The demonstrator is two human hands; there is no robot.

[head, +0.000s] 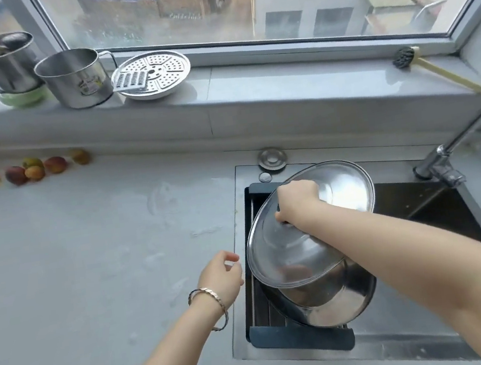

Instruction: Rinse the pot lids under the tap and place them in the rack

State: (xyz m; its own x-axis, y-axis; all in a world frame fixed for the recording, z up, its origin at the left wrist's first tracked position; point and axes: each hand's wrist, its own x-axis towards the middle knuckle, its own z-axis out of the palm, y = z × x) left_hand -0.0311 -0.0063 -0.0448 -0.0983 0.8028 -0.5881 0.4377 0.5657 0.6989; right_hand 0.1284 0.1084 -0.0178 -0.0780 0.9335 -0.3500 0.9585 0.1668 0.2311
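Observation:
My right hand [297,201] grips the dark knob of a large steel pot lid [287,249] and holds it tilted over the left part of the sink. Under the lid a steel bowl or pot [329,301] rests on the black drying rack [301,340] that spans the sink's left side. My left hand [221,274], with a bracelet on the wrist, hovers just left of the lid over the counter edge, fingers loosely curled and holding nothing. The tap [453,153] rises at the right of the sink; I see no water running from it.
The dark sink basin [437,212] lies right of the rack. Two steel mugs [78,78], a green bowl and a perforated steamer plate [152,75] stand on the windowsill. A brush [437,68] lies on the sill's right end. Several fruits [34,169] sit on the counter's left.

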